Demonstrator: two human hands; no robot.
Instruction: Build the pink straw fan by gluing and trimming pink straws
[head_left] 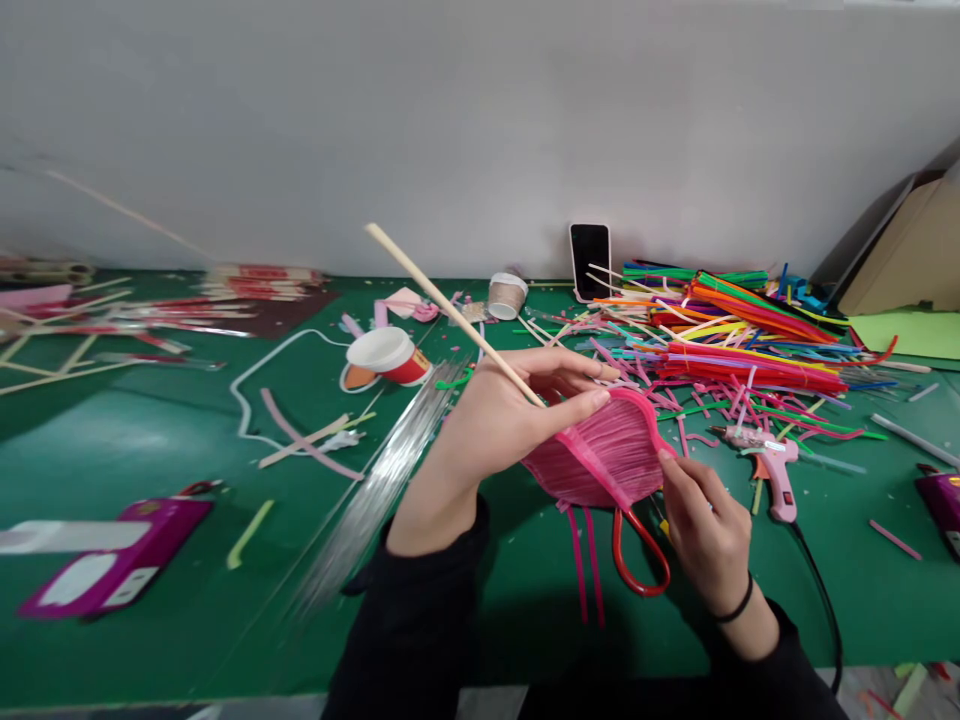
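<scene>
Purple box (112, 560) far left, 9 o'clock of hands. Left hand (502, 420) clamped on wooden stick (450, 305) and pink fan piece (600, 455), stick slanting toward 11 o'clock. Fan piece mid-table, over red scissors (641, 555). Right hand (701, 525) pinching its rim at 3 o'clock. Looks like rim being pressed. Next move wants steady left grip. Glue gun (769, 455) lying at 3 o'clock.

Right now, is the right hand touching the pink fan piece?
Touching. The head view shows fingertips of the right hand meeting the pink fan piece at its right edge, with no gap between them.
</scene>
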